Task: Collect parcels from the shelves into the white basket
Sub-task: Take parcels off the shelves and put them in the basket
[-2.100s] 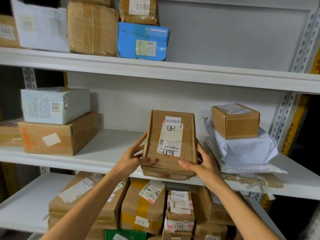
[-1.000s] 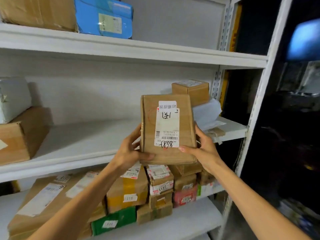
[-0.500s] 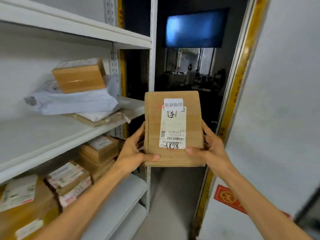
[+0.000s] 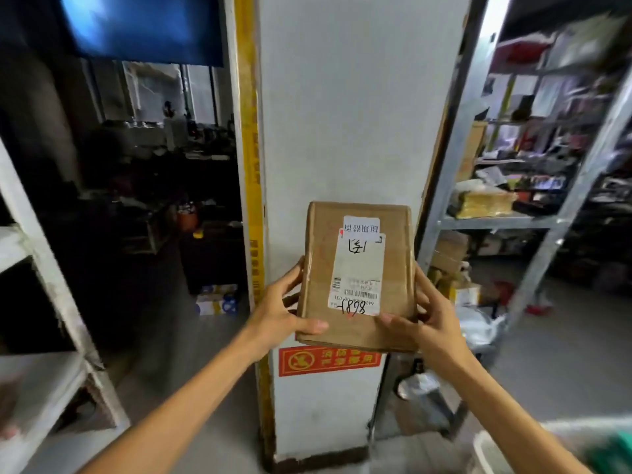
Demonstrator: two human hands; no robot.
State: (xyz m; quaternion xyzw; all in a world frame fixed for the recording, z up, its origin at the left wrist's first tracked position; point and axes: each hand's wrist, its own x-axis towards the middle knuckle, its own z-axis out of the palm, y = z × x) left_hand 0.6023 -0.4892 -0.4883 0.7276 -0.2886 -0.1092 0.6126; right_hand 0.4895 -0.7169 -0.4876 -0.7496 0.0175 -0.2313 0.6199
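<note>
Since the earlier frames the view has swung right off the parcel shelves, and the cardboard parcel (image 4: 355, 278) – held as before – now hangs in the air before a white pillar (image 4: 342, 114); its long axis runs up the frame, broad labelled face toward the camera; the shipping label (image 4: 357, 271) reads upside down, its handwritten number at the near, lower end. Left hand (image 4: 277, 316) and right hand (image 4: 434, 319) clasp the lower half from either side – thumbs laid on the front face, fingers curled round the side edges. Just below the parcel, a red sign (image 4: 328, 360) on the pillar; white basket (image 4: 482, 446), blurred, at lower right, well apart; white shelf frame (image 4: 41, 241) at left; metal rack (image 4: 496, 222) at right.
</note>
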